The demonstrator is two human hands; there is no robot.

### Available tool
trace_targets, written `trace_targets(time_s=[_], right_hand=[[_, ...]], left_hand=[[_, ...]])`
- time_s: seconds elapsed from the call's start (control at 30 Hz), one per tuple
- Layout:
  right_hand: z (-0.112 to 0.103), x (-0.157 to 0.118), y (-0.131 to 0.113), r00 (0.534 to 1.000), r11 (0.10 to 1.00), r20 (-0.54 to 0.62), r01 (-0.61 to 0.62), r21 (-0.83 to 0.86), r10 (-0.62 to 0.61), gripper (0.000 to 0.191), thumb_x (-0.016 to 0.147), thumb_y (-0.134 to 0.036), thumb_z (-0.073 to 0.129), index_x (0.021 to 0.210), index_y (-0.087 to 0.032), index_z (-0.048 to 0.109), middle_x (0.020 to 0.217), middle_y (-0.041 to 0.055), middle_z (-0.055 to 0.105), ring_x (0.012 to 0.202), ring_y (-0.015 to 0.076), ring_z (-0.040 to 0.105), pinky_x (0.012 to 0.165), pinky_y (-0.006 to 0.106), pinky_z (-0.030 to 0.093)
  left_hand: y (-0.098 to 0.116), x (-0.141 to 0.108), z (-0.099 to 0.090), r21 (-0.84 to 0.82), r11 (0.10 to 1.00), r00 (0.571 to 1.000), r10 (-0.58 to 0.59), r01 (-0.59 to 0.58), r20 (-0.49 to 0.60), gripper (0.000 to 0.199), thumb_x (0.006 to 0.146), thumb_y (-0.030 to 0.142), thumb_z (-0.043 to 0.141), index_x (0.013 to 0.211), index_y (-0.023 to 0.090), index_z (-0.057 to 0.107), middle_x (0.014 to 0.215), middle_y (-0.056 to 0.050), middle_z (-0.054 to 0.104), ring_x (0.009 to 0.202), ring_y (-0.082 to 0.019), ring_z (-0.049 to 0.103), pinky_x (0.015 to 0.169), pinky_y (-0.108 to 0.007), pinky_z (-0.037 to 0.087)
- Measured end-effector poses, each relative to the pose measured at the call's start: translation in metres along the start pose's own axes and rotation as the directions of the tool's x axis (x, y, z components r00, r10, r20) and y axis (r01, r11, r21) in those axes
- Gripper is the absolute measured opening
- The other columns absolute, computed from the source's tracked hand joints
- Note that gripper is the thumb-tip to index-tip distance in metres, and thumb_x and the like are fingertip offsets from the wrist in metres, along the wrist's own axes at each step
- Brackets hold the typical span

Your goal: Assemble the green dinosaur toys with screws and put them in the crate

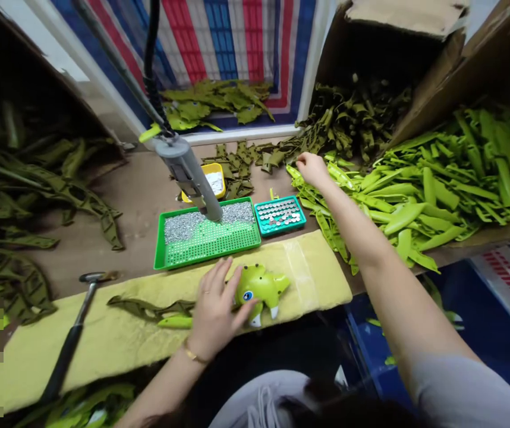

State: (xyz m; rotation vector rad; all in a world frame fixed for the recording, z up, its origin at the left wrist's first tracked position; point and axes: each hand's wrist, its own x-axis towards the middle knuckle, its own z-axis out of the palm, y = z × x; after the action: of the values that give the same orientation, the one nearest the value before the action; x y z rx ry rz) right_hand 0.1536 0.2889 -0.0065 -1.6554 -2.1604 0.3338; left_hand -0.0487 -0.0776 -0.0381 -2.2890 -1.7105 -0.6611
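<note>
grey sleeve [469, 386] runs into the right arm, whose right hand [312, 169] reaches to the edge of the pale green plastic strips [415, 208], beside a teal tray [279, 215]; whether its fingers close on anything, i cannot tell. left hand [217, 312] lies open, fingers spread, pressing on a green toy dinosaur [261, 288] on a yellow pad [317, 267], not clasping it. the toy looks light, hollow and stiff, perhaps slick; its round body seems the place to hold. an olive strip [148, 309] lies beside it, a hammer [70, 333] further left.
</note>
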Motion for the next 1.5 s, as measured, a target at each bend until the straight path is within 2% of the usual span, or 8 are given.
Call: trace_targets(time_s=[0.2, 0.37, 0.63, 0.87, 1.0, 1.1, 1.27, 1.5], right_hand=[[0.035, 0.053, -0.033, 1.000, 1.000, 0.014, -0.006, -0.019, 0.006, 0.057, 0.079, -0.006, 0.040, 0.134, -0.017, 0.051, 0.137, 0.0135, 0.053, 0.123, 0.0266, 0.049, 0.102, 0.042, 0.043], [0.040, 0.072, -0.024, 0.994, 0.993, 0.009, -0.111, -0.050, 0.112, 0.047, 0.095, -0.029, 0.030, 0.134, -0.017, 0.052, 0.141, 0.0165, 0.046, 0.129, 0.0319, 0.042, 0.106, 0.049, 0.036], [0.052, 0.053, -0.052, 0.973, 0.970, 0.027, -0.226, -0.091, 0.230, 0.062, 0.093, -0.052, 0.042, 0.131, -0.005, 0.053, 0.140, 0.0282, 0.044, 0.132, 0.0388, 0.041, 0.109, 0.054, 0.031], [0.038, 0.022, -0.053, 0.924, 0.919, 0.157, -0.370, 0.140, 0.348, 0.065, 0.074, -0.017, 0.067, 0.132, 0.001, 0.044, 0.130, 0.0310, 0.055, 0.120, 0.0346, 0.057, 0.102, 0.050, 0.045], [-0.017, -0.016, -0.016, 0.928, 0.844, 0.181, -0.372, 0.388, 0.326, 0.042, 0.086, -0.030, 0.050, 0.124, -0.012, 0.049, 0.118, 0.0163, 0.066, 0.094, 0.0215, 0.068, 0.078, 0.038, 0.058], [-0.051, -0.072, 0.010, 0.933, 0.626, 0.247, -0.358, 0.693, 0.261, 0.028, 0.087, -0.037, 0.048, 0.101, -0.017, 0.060, 0.100, 0.0093, 0.072, 0.073, 0.0148, 0.067, 0.061, 0.028, 0.056], [-0.040, -0.190, 0.004, 0.962, 0.245, 0.251, -0.271, 0.931, 0.111, 0.039, 0.068, -0.040, 0.077, 0.102, -0.026, 0.064, 0.103, 0.0010, 0.073, 0.084, 0.0162, 0.069, 0.073, 0.032, 0.058], [-0.007, -0.259, -0.024, 0.930, 0.402, 0.282, -0.170, 0.900, -0.237, 0.026, 0.082, -0.042, 0.068, 0.102, -0.026, 0.065, 0.107, 0.0026, 0.073, 0.106, 0.0190, 0.066, 0.100, 0.039, 0.050]], left_hand=[[0.027, 0.027, 0.032, 0.041, 0.987, 0.980, -0.161, 0.157, 0.115, 0.059, 0.089, 0.050, 0.051, 0.123, 0.003, 0.055, 0.128, -0.023, 0.059, 0.122, -0.037, 0.052, 0.101, -0.050, 0.041], [0.027, 0.020, 0.031, 0.036, 0.981, 0.977, -0.194, 0.192, 0.083, 0.054, 0.089, 0.048, 0.049, 0.118, 0.004, 0.059, 0.121, -0.022, 0.062, 0.115, -0.033, 0.056, 0.098, -0.045, 0.042], [0.030, 0.021, 0.032, 0.020, 0.976, 0.975, -0.218, 0.217, 0.052, 0.052, 0.089, 0.048, 0.049, 0.118, 0.005, 0.059, 0.116, -0.019, 0.064, 0.109, -0.031, 0.057, 0.093, -0.042, 0.044], [0.022, 0.022, 0.027, -0.115, 0.965, 0.962, -0.214, 0.235, 0.169, 0.056, 0.085, 0.048, 0.057, 0.123, 0.008, 0.054, 0.123, -0.019, 0.062, 0.115, -0.031, 0.056, 0.097, -0.046, 0.045], [0.007, 0.034, 0.011, -0.267, 0.938, 0.906, -0.094, 0.219, 0.413, 0.059, 0.081, 0.050, 0.065, 0.125, 0.013, 0.052, 0.132, -0.018, 0.057, 0.124, -0.031, 0.053, 0.103, -0.048, 0.045], [-0.002, 0.048, -0.003, -0.299, 0.929, 0.867, -0.043, 0.218, 0.497, 0.053, 0.074, 0.052, 0.072, 0.110, 0.017, 0.056, 0.135, -0.018, 0.055, 0.124, -0.032, 0.054, 0.102, -0.048, 0.047], [0.000, 0.070, -0.017, -0.334, 0.921, 0.890, -0.027, 0.199, 0.455, 0.051, 0.070, 0.048, 0.078, 0.102, 0.016, 0.055, 0.120, -0.014, 0.061, 0.111, -0.029, 0.058, 0.093, -0.044, 0.050], [0.012, 0.079, -0.019, -0.287, 0.944, 0.885, -0.013, 0.165, 0.466, 0.059, 0.069, 0.046, 0.079, 0.113, 0.016, 0.053, 0.112, -0.010, 0.059, 0.108, -0.028, 0.057, 0.092, -0.042, 0.049]])
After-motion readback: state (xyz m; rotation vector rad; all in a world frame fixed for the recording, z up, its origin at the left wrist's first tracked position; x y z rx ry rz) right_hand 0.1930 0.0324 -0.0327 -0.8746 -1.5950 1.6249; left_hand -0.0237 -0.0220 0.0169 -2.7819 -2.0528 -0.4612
